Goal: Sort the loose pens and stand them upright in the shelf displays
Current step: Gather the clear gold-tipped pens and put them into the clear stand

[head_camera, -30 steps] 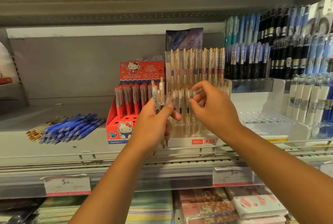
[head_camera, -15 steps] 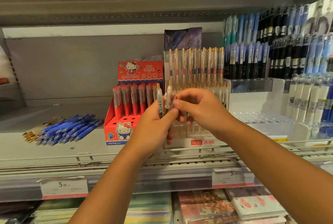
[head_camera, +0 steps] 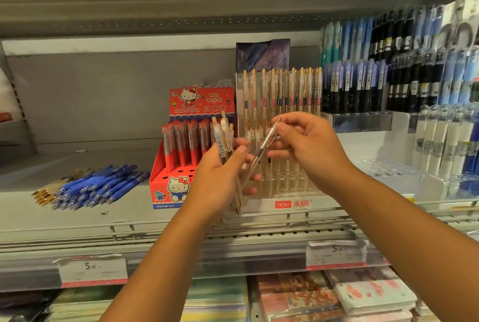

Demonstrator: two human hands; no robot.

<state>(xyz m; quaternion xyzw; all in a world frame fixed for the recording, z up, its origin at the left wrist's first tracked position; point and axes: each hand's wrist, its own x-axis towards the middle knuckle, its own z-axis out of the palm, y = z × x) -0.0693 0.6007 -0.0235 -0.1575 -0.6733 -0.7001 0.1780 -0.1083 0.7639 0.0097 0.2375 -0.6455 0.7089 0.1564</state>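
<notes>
Left hand (head_camera: pixel 217 179): it is gripping a bundle of clear pens (head_camera: pixel 223 137), fingers curled round the barrels, gold caps pointing up and tips poking out below the palm.

Right hand (head_camera: pixel 311 150): it is pinching a single clear pen (head_camera: pixel 262 147) near its gold clip between thumb and fingers; the pen is lying tilted, cap up to the right, with its lower end running down beside the bundle.

Clear display stand (head_camera: pixel 293 204): it is sitting at the front edge of the shelf (head_camera: pixel 129 207), right of middle, directly behind both hands. Its back row is standing full of matching pens; the hands are hiding much of the front rows, so I cannot tell which holes are free.

Red box (head_camera: pixel 178 187): it is standing just left of the clear stand, holding red pens upright in the back, with open holes showing in front.

Blue pens (head_camera: pixel 101 187): they are lying flat in a loose pile toward the shelf's left end, with gold-tipped pens (head_camera: pixel 45 193) beside them, none stood up yet.

Step in hand: the person seems to be drawing one pen from the bundle to load into the clear stand.

Next move: it is likely calling for turning the pen upright, tip down, finding a free hole and lowering it straight in without knocking its neighbours.

Progress: it is looking partway, with the flat piles waiting.
</notes>
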